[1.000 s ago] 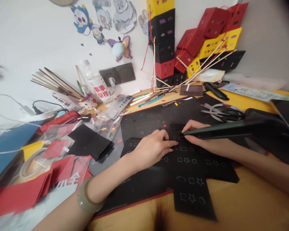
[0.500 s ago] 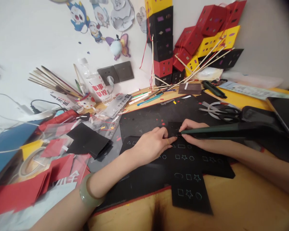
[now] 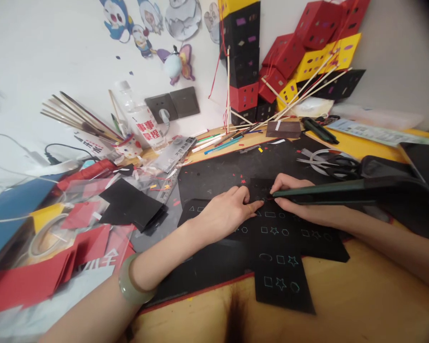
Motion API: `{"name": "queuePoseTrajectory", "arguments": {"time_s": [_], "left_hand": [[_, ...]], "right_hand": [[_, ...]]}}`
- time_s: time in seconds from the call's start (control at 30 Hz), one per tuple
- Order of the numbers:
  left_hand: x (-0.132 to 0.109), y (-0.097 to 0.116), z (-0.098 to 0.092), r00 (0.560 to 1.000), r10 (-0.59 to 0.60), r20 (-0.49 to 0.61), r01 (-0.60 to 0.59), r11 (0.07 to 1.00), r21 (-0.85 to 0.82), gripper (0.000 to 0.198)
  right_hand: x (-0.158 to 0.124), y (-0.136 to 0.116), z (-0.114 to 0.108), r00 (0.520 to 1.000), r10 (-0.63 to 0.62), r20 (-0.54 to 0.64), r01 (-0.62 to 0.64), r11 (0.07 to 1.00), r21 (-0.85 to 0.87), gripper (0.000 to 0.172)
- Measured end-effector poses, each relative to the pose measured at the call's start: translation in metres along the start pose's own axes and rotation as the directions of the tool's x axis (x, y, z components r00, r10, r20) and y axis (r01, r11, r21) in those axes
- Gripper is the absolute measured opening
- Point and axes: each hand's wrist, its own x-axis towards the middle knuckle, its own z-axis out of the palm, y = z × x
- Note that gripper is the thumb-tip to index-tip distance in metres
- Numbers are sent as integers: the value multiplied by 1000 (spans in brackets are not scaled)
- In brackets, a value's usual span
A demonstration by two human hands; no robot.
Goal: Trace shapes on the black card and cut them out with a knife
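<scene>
Black paper (image 3: pixel 284 300) lies on the dark cutting mat (image 3: pixel 214 176), cut in a branching shape and marked with pale outlines of squares, stars, circles and other figures. My left hand (image 3: pixel 227 207) rests on it, knuckles bent and one ringed finger reaching out flat near the upper part. It holds nothing I can see. Just right of that fingertip, my right hand (image 3: pixel 291 182) pinches the narrow end of a long dark green and black tool (image 3: pixel 318 193). I cannot tell its exact kind. Its tip is hidden between the fingers, close to the paper.
Scissors (image 3: pixel 338 164) and a black object (image 3: pixel 382 166) lie to the right. Red paper (image 3: pixel 32 286), black folded paper (image 3: pixel 132 205) and plastic wrappers crowd the left. Pens (image 3: pixel 223 145) and a bottle (image 3: pixel 145 124) stand or lie behind. Stacked coloured boxes (image 3: pixel 243 62) lean against the wall.
The view has shifted slightly. My right hand and the tool appear a little farther right, while my left hand keeps nearly the same place on the paper.
</scene>
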Motion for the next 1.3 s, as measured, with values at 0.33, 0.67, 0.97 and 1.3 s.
{"name": "queuePoseTrajectory", "arguments": {"time_s": [0.33,0.67,0.97,1.3], "left_hand": [[0,-2,-6,996,-90,20,92,967,-236,35],[-9,13,-13,919,-371,134,392,827,-403,43],[-12,13,-8,917,-389,89,391,832,-393,37],[-13,13,-7,925,-373,79,376,860,-344,36]], "right_hand": [[5,1,-12,949,188,-252,-48,879,474,12],[5,-29,0,994,107,-13,-99,951,294,8],[1,-18,10,999,40,25,-42,991,124,9],[1,-19,11,998,66,10,-66,997,51,9]]}}
